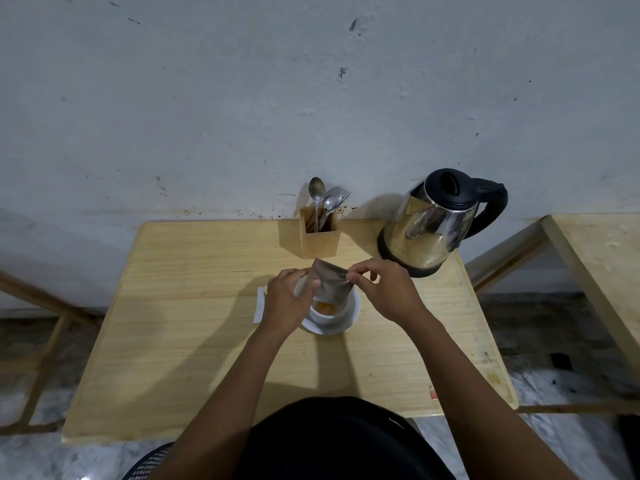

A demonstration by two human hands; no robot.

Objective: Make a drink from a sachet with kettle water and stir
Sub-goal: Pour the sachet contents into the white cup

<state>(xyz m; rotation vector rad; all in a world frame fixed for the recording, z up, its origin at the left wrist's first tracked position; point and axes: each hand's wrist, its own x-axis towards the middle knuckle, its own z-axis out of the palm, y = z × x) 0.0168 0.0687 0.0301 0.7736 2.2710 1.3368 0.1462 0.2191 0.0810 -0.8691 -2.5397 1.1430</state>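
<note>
A grey-brown sachet (330, 284) is held tipped, its lower end over a white cup (337, 315). Orange powder (325, 307) lies in the cup's bottom. The cup stands on a white saucer (351, 322) in the middle of the wooden table (194, 341). My left hand (285, 299) grips the sachet's left side. My right hand (384, 289) pinches its upper right corner. A steel kettle (431, 225) with a black lid and handle stands at the back right. Spoons (320, 199) and a fork stick up from a wooden holder (318, 235) at the back.
A white strip of paper (259, 306) lies left of the saucer, partly under my left hand. The grey wall rises right behind the table. A second wooden table (602, 258) stands to the right. A dark perforated seat edge (149, 460) shows at the bottom.
</note>
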